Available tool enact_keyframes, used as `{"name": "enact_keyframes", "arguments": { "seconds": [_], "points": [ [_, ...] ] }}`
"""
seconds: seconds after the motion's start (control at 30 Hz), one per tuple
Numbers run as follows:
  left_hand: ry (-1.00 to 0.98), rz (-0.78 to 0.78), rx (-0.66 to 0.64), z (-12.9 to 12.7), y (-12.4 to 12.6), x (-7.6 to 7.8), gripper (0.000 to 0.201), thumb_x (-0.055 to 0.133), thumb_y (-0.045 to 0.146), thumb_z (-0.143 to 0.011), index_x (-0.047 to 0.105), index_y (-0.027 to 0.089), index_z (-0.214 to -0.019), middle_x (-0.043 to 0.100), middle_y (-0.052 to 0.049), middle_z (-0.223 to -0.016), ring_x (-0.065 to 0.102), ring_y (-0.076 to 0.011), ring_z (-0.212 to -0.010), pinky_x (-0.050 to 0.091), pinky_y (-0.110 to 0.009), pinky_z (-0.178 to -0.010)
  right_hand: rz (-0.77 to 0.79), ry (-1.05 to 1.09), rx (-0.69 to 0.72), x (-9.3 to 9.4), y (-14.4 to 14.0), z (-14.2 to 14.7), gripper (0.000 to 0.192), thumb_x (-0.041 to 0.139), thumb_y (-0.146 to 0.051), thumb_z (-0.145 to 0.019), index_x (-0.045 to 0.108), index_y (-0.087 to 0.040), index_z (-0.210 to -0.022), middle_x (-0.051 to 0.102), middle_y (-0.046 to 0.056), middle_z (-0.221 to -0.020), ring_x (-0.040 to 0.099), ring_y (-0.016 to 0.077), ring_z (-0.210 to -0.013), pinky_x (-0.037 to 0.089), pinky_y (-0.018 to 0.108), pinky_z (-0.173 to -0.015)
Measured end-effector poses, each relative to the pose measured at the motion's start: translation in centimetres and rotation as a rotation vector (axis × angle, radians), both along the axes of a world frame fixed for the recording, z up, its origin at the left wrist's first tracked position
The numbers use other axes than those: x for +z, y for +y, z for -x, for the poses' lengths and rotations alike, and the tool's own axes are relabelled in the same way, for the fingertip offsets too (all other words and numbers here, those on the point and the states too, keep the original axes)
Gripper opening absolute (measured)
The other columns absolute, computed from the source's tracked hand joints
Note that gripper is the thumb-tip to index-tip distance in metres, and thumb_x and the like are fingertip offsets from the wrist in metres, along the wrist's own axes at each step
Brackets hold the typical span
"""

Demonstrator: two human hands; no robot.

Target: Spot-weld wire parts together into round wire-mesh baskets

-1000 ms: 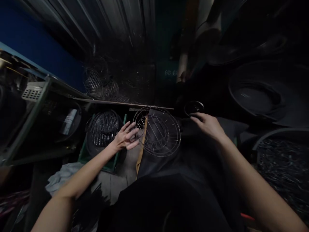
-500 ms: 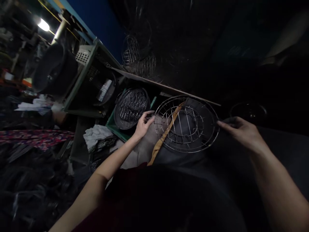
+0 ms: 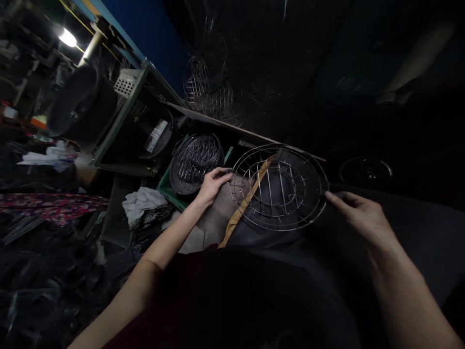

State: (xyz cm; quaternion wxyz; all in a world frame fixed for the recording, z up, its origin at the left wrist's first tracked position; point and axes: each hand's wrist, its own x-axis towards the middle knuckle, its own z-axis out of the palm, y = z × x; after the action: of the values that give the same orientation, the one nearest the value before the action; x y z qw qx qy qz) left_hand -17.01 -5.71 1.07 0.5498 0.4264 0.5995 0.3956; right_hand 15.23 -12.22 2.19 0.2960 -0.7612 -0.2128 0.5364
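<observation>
A round wire grille [image 3: 279,186] lies flat in front of me on a dark surface. My left hand [image 3: 211,183] pinches its left rim. My right hand [image 3: 358,218] touches its right rim with the fingertips; whether it grips the wire I cannot tell. Left of the grille, a stack of similar wire grilles [image 3: 196,160] sits in a dark tub inside a green crate [image 3: 167,190].
A metal shelf frame [image 3: 123,121] stands at the left with a dark bucket [image 3: 78,104] beside it. More wire grilles [image 3: 210,87] are piled at the back. A dark ring [image 3: 365,169] lies at the right. Crumpled cloth [image 3: 143,201] lies below the crate.
The view has swung left. My left hand has closed onto the grille's left rim, and my right hand has come from the dark ring to the grille's right rim.
</observation>
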Motion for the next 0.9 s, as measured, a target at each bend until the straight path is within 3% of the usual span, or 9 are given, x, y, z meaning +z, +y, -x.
{"name": "enact_keyframes", "arguments": {
  "seconds": [0.13, 0.23, 0.4, 0.63, 0.73, 0.9],
  "points": [
    [-0.029, -0.119, -0.067, -1.9, 0.4, 2.5, 0.029, 0.078, 0.032, -0.067, 0.073, 0.018, -0.092, 0.071, -0.002, -0.089, 0.063, -0.0118, -0.078, 0.047, -0.026, -0.079, -0.012, -0.127, -0.120, 2.5, -2.8, -0.5, 0.043, 0.078, -0.051, -0.046, 0.068, -0.021, -0.076, 0.058, -0.001, -0.059, 0.050, 0.0139, -0.055, 0.037, 0.023, -0.046],
    [-0.087, -0.184, -0.151, -4.3, 1.1, 4.2, 0.029, 0.078, 0.031, -0.067, 0.073, 0.018, -0.092, 0.072, -0.003, -0.094, 0.065, -0.0142, -0.084, 0.049, -0.028, -0.082, -0.054, -0.267, -0.205, 4.7, -5.2, -1.2, 0.039, 0.075, -0.052, -0.050, 0.067, -0.023, -0.076, 0.057, -0.001, -0.061, 0.047, 0.0141, -0.055, 0.033, 0.024, -0.043],
    [-0.112, -0.305, -0.280, -8.0, 2.2, 5.5, 0.025, 0.076, 0.029, -0.071, 0.073, 0.020, -0.094, 0.072, -0.003, -0.099, 0.065, -0.0156, -0.094, 0.049, -0.029, -0.089, -0.169, -0.421, -0.318, 6.7, -8.4, -2.4, 0.033, 0.072, -0.052, -0.058, 0.067, -0.026, -0.079, 0.061, 0.000, -0.072, 0.045, 0.0138, -0.053, 0.030, 0.027, -0.042],
    [-0.201, -0.299, -0.361, -12.1, 3.3, 7.3, 0.027, 0.077, 0.032, -0.070, 0.072, 0.020, -0.093, 0.071, -0.003, -0.098, 0.064, -0.0160, -0.094, 0.048, -0.029, -0.089, -0.212, -0.382, -0.533, 8.9, -9.9, -4.2, 0.032, 0.077, -0.050, -0.052, 0.065, -0.028, -0.072, 0.054, -0.001, -0.059, 0.047, 0.0138, -0.050, 0.037, 0.024, -0.040],
    [-0.222, -0.253, -0.384, -13.8, 3.8, 8.1, 0.028, 0.077, 0.034, -0.069, 0.073, 0.019, -0.092, 0.071, -0.003, -0.090, 0.063, -0.0140, -0.083, 0.049, -0.027, -0.080, -0.262, -0.375, -0.526, 10.0, -10.3, -5.5, 0.030, 0.076, -0.055, -0.055, 0.062, -0.032, -0.068, 0.057, -0.003, -0.063, 0.051, 0.0140, -0.052, 0.043, 0.024, -0.041],
    [-0.248, -0.202, -0.406, -16.4, 4.9, 8.6, 0.032, 0.077, 0.040, -0.068, 0.073, 0.017, -0.089, 0.068, -0.001, -0.076, 0.059, -0.0106, -0.069, 0.046, -0.024, -0.070, -0.286, -0.369, -0.456, 11.6, -10.2, -7.2, 0.026, 0.071, -0.059, -0.056, 0.059, -0.037, -0.062, 0.054, -0.003, -0.052, 0.051, 0.0190, -0.043, 0.039, 0.029, -0.033]
  ]
}}
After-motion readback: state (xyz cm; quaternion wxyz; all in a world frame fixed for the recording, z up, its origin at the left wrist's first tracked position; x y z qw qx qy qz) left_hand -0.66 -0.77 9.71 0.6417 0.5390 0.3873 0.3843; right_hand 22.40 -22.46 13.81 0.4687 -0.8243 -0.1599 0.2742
